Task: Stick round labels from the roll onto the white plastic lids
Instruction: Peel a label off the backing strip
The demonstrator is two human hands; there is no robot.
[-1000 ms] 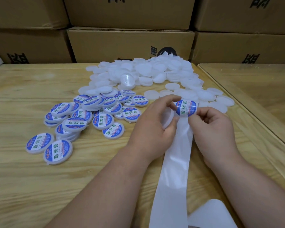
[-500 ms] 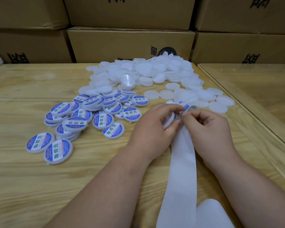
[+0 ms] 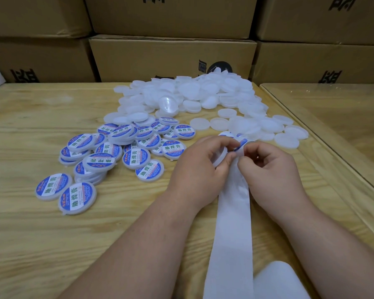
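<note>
Up close, both hands meet over the near right part of the wooden bench (image 3: pixel 41 244), fingers curled inward toward each other. The left hand (image 3: pixel 200 169) holds a white plastic lid (image 3: pixel 221 147), of which only a pale edge shows between thumb and forefinger. The right hand (image 3: pixel 270 167) pinches at the top end of the white backing strip (image 3: pixel 231 223), where a blue round label (image 3: pixel 240 145) stands edge-on between the two sets of fingertips; whether the label is stuck to the lid or to the strip cannot be told from this angle. The strip runs from the fingers down toward the camera and off the bottom edge, with another white rounded shape (image 3: pixel 276 279) just right of it, possibly the roll. To the left of the hands lies a loose cluster of labelled lids (image 3: pixel 136 158), blue and white with green characters, some stacked, some overlapping, two lying a little apart toward the near left (image 3: pixel 77 200). Beyond the hands, a heap of unlabelled white lids (image 3: pixel 203 93) spreads across the far middle of the bench and trails to the right in a single layer (image 3: pixel 287 140). Brown cardboard boxes (image 3: pixel 171 57) are stacked along the far edge, and a second, glossier tabletop (image 3: pixel 333 108) adjoins on the right.
</note>
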